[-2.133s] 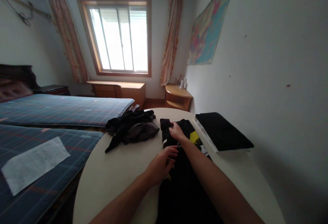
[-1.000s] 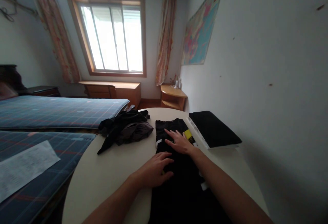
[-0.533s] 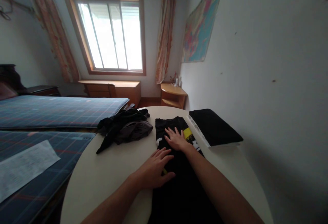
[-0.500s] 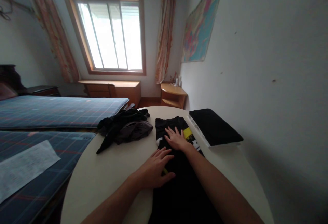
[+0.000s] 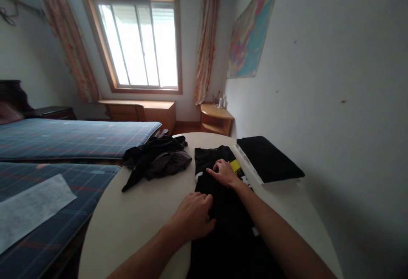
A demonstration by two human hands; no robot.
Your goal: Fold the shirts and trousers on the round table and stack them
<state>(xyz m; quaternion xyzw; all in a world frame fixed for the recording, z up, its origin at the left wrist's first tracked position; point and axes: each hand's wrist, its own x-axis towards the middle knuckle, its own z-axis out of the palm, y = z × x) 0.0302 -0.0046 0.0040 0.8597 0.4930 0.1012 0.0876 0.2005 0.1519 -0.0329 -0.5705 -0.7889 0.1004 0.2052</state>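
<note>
A black T-shirt [image 5: 229,236] with yellow and white print lies on the round table, partly folded lengthwise, its collar end away from me. My left hand [image 5: 193,215] is closed on the shirt's left edge, its fingers curled and the thumb resting on the cloth. Farther up, my right hand [image 5: 225,173] has its fingers bent and closed on the cloth beside the yellow patch. The fingertips of both hands are partly hidden.
The cream round table [image 5: 137,228] also bears a crumpled dark garment [image 5: 159,158] at left and a folded black cloth [image 5: 267,158] on a white holder at right. A plaid mattress [image 5: 79,138] stands left; a white wall [image 5: 350,143] rises at right.
Both hands lay flat with fingers spread on the shirt; now their fingers have curled in and closed on the cloth. My left hand is slightly lower; the right has turned a little.
</note>
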